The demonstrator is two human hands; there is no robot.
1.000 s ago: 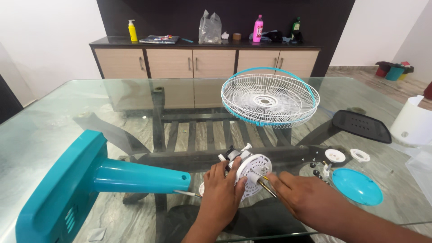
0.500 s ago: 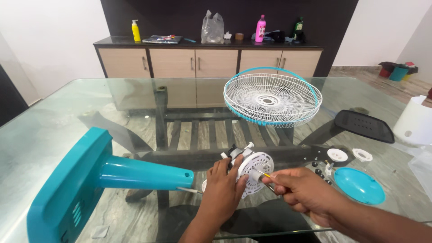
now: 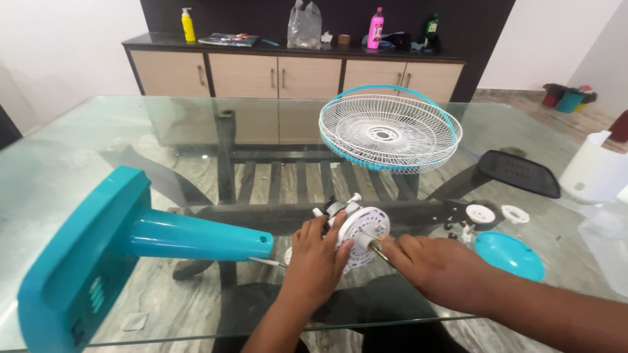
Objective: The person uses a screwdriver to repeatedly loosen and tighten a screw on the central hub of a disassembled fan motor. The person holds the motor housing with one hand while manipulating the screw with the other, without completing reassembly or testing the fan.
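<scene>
Right hand (image 3: 439,267) has edged closer against the motor housing (image 3: 362,230).

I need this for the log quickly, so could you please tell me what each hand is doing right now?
Left hand: closed around the white fan motor housing.
Right hand: closed on a screwdriver at the housing.

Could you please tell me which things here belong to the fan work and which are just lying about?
In hand:
left hand steadying the white motor housing
right hand on the shaft
teal fan stand

Lying about:
wire fan guard
teal round cap
yellow bottle
pink bottle
</scene>
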